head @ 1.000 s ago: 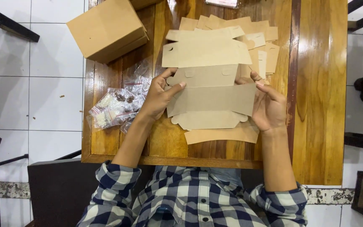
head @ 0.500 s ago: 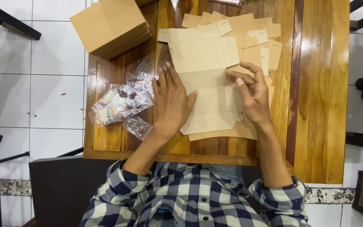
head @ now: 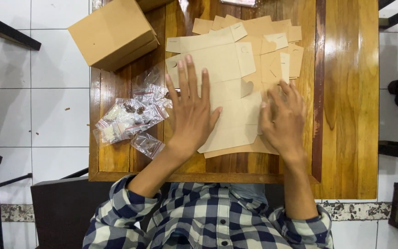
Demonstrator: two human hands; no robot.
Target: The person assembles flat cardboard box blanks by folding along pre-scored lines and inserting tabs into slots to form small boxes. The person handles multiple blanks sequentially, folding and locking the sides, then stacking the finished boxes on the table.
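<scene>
Table: a brown wooden table (head: 346, 115) fills the middle of the view, with white floor tiles (head: 33, 115) on the left of it.
Box: a closed brown cardboard box (head: 114, 33) stands on the far left corner of the table and hangs partly over the edge, well apart from both hands.
Cardboard pile: flat cut cardboard pieces (head: 272, 37) lie spread on the far part of the table, under and behind the top sheet.
Top sheet: one flat cardboard sheet (head: 229, 87) lies on the pile, in front of the person; it is now pressed down flat, while one second ago it was lifted and half folded between the hands.
Bags: small clear plastic bags (head: 130, 121) with small dark and white things inside lie on the left part of the table, just beside the left hand.
Left hand: the left hand (head: 190, 110) lies palm down on the left half of the sheet, fingers straight and spread, gripping nothing; before, it was curled on the sheet's edge.
Right hand: the right hand (head: 283, 121) rests on the right edge of the sheet, fingers a little bent and spread, pressing and not closed around it; half a second ago it was nearer the middle.
</scene>
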